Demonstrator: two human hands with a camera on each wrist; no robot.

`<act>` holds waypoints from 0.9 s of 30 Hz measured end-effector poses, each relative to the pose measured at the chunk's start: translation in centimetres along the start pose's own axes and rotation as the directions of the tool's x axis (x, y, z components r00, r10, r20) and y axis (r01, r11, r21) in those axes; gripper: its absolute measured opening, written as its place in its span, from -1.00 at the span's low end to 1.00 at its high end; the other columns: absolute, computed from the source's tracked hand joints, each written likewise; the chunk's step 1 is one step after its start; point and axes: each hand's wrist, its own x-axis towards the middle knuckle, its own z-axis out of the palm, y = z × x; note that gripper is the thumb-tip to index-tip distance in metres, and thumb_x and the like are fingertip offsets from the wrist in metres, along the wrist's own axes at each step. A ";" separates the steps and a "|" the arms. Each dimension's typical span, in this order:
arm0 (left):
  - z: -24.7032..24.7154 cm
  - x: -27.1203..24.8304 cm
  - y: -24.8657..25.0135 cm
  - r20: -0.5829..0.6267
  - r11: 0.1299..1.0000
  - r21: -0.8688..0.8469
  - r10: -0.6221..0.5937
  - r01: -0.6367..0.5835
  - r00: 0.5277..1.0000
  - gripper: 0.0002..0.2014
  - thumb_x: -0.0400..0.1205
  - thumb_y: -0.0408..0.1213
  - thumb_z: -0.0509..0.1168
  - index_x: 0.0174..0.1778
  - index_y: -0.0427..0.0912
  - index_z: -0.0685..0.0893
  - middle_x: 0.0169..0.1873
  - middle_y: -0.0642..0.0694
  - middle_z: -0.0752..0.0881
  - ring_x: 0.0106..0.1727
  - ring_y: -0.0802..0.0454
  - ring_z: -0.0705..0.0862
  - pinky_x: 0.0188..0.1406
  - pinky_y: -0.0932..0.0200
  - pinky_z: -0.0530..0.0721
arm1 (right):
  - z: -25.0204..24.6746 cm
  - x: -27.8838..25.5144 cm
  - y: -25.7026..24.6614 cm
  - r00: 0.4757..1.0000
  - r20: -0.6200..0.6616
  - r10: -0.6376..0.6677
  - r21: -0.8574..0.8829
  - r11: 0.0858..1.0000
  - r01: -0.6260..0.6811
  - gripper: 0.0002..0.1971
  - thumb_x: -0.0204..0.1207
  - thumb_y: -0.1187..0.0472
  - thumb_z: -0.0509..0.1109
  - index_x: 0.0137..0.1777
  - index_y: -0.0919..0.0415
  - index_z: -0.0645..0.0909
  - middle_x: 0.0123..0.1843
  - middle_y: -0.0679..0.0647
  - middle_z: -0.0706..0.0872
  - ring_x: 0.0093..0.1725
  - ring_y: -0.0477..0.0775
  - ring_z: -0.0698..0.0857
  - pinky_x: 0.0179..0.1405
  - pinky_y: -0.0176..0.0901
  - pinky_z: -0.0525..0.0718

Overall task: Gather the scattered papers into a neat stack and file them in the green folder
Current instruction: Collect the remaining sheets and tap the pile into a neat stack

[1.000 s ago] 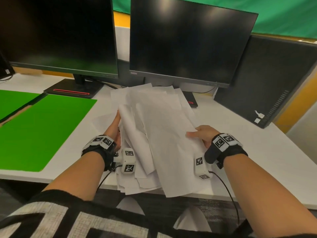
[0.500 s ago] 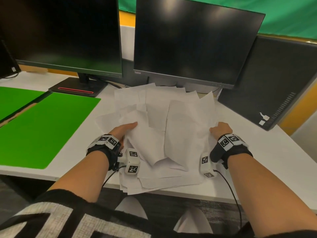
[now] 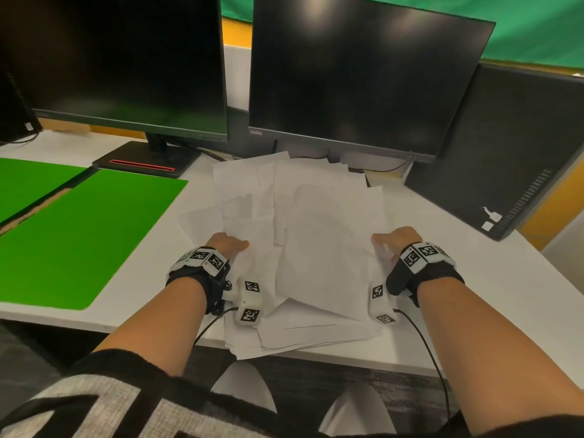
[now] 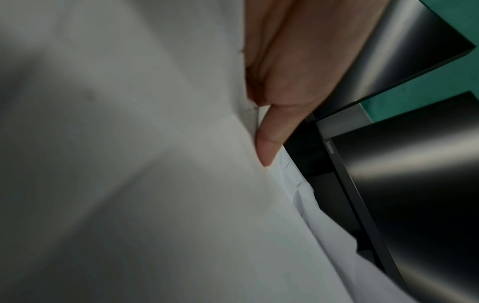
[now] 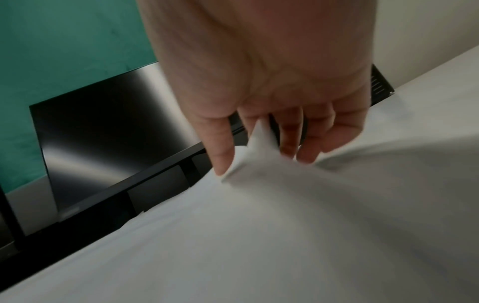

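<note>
Head camera looks down-forward over desk (image 3: 474,295); 2 wrist cameras close, facing monitors (image 4: 414,184); all share papers (image 3: 316,248).

Monitors (image 3: 363,77) block behind papers (image 3: 316,232); PC tower (image 3: 512,147) blocks right; desk (image 3: 474,279) betw. open.

1. Head view: evenly lit indoor scene from overhead; soft pale reflections sit on the upper part of the right monitor (image 3: 363,74).
2. Head view: wide-angle distortion bows straight lines toward the frame edges; the desk (image 3: 474,311) shows only faint, soft shadows.
3. Left wrist view: dim and soft; the papers (image 4: 129,184) nearest the lens are out of focus and shaded grey.
4. Right wrist view: motion blur smears the fingertips (image 5: 305,157) and the sheet edges; bright streaks of glare cross the dark screen.
</note>
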 end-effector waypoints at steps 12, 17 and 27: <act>-0.4 1.5 -1.8 0.170 0.986 -0.163 0.008 0.020 0.985 -0.01 -0.10 -0.28 0.72 0.34 -0.29 0.60 0.24 -0.34 0.72 0.27 -0.36 0.67 0.31 -0.35 0.61 | 0.4 0.8 -1.1 0.933 -0.330 -0.143 -0.015 0.989 0.146 -0.53 0.58 0.22 0.28 0.47 0.28 0.33 0.42 0.35 0.47 0.35 0.40 0.52 0.22 0.10 0.54; -0.3 1.3 -1.7 0.109 0.991 -0.126 0.062 -0.048 0.992 -0.04 -0.08 -0.19 0.69 0.30 -0.33 0.61 0.20 -0.34 0.73 0.24 -0.35 0.70 0.30 -0.28 0.65 | 2.0 0.3 -2.6 0.970 0.212 -0.123 -0.359 0.913 0.194 -0.01 0.27 -0.21 0.52 0.57 0.30 0.20 0.53 0.23 0.42 0.48 0.28 0.45 0.45 0.08 0.44; -0.2 0.1 -1.1 0.085 0.991 -0.083 0.114 -0.107 0.990 -0.02 -0.16 -0.10 0.65 0.25 -0.34 0.64 0.14 -0.33 0.76 0.18 -0.29 0.74 0.26 -0.21 0.69 | 2.2 1.5 -2.7 1.000 0.012 -0.018 -0.503 0.864 0.022 0.04 0.18 -0.39 0.46 0.55 0.22 0.29 0.64 0.29 0.15 0.60 0.43 0.15 0.55 0.30 0.24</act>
